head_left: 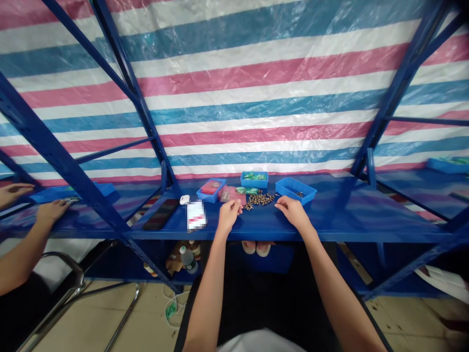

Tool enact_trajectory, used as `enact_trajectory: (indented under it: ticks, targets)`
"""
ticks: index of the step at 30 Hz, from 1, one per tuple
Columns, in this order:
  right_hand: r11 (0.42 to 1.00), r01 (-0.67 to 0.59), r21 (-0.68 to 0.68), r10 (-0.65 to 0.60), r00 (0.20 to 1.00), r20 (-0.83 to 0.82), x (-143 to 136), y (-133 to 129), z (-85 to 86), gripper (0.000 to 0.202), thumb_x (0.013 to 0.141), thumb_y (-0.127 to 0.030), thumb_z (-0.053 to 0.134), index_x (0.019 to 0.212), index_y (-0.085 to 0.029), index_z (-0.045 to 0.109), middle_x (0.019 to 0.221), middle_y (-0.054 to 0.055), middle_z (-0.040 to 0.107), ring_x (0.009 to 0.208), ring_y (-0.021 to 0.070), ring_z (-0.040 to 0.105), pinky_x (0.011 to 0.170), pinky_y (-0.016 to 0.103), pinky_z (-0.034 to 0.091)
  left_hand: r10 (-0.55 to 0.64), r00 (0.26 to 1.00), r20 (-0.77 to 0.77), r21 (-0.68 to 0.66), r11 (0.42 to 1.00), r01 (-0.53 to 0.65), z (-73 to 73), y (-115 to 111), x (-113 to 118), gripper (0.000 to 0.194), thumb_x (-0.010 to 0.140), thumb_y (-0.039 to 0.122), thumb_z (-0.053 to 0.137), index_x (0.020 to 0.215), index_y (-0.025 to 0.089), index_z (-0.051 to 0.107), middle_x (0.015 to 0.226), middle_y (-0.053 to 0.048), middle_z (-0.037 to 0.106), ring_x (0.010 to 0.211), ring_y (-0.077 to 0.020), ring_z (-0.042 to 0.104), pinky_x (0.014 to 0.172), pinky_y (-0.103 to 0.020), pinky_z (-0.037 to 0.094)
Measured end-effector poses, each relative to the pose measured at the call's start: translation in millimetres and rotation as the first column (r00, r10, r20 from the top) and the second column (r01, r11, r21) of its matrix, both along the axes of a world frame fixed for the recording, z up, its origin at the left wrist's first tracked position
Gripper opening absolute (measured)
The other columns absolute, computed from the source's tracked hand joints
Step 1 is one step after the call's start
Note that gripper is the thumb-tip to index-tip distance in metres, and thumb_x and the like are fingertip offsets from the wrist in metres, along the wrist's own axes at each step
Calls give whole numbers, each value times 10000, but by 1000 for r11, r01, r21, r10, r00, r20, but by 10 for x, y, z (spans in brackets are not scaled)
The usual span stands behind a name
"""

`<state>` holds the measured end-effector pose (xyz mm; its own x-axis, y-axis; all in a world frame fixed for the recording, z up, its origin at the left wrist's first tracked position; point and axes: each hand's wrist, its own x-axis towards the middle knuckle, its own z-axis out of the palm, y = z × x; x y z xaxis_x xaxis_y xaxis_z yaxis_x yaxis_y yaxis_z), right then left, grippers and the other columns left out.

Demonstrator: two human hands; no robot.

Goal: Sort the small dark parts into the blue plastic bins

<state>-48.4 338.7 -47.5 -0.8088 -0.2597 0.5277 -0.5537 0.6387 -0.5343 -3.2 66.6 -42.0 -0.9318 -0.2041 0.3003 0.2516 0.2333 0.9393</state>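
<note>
On the blue shelf table lies a loose pile of small brass-and-dark metal parts [261, 198], too small to name exactly. My left hand [230, 215] rests at the pile's left edge with thumb and fingers pinched together. Across the pile, my right hand [292, 210] is also closed in a pinch, close to its right edge. Whatever either pinch holds is too small to make out. Behind my right hand stands a blue bin [309, 194] with a few small dark parts inside. A pink plastic bag [227, 192] and green packets [247, 190] lie just behind the pile.
A blue bin [254, 183] at the back holds green packets. Another blue bin [209, 197] holds a pink packet. To the left are a phone [161, 214], a small white case [184, 199] and a pixelated white card [196, 215]. A co-worker's hand [53, 210] works beyond the left post.
</note>
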Motion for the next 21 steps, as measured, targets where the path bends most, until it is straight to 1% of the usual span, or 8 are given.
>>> enact_trajectory:
  ticks: [2,4,7,10,12,14,18,21]
  targets:
    - [990,-77,-121,78,997,6,18,8,13,161,885,-369,601,917,-215,633,861,40,721,791,203,681,784,331,523,3,1000,7,5,1000,-3,2,3,-2,458,855,575,564,690,159,665,585,-39,634,536,-131,562,544,-241,446]
    - [975,-120,-185,123,992,1,37,10,25,173,870,-379,615,928,-217,635,882,40,725,832,206,691,816,343,535,7,1000,10,6,1000,-8,2,6,-6,459,855,575,562,692,159,665,585,-41,636,531,-131,559,542,-243,446]
    - [970,-133,-203,135,991,-6,54,4,35,197,866,-401,615,935,-219,644,892,42,726,841,214,692,815,359,545,14,1000,11,2,1000,-14,1,9,-12,456,854,573,562,685,162,662,586,-41,638,529,-133,562,542,-246,446]
    - [983,-102,-155,92,993,-71,49,5,42,218,885,-424,595,923,-220,658,887,49,719,814,216,673,780,354,535,15,1000,5,-1,1000,-15,-1,8,-14,453,853,572,566,681,164,662,585,-41,637,530,-133,562,541,-246,445]
    - [990,-23,-138,1,987,-163,28,22,51,240,906,-439,575,915,-217,665,892,64,712,816,221,649,785,357,515,11,1000,3,-3,1000,-11,-6,2,-13,451,856,570,564,684,165,663,587,-40,638,533,-134,564,542,-246,444]
    - [980,124,-158,-162,954,-254,-9,53,59,276,930,-452,540,901,-209,668,897,87,705,836,238,617,820,381,485,7,1000,0,-15,1000,-7,-15,-9,-13,450,864,567,556,686,168,661,593,-40,641,540,-137,573,547,-246,444]
    - [861,460,-216,-508,798,-324,-86,103,54,317,964,-434,478,913,-191,677,896,124,689,958,298,547,941,492,364,12,1000,-20,-51,999,-13,-32,-25,-16,452,877,565,537,687,173,657,607,-38,649,557,-141,589,561,-246,445]
    - [796,575,-187,-604,737,-305,-85,78,44,308,957,-421,493,1011,-188,688,952,142,671,1042,331,495,968,550,292,11,1000,-8,-39,999,-11,-31,-22,-14,454,875,568,538,693,171,663,601,-39,646,556,-144,589,555,-246,442]
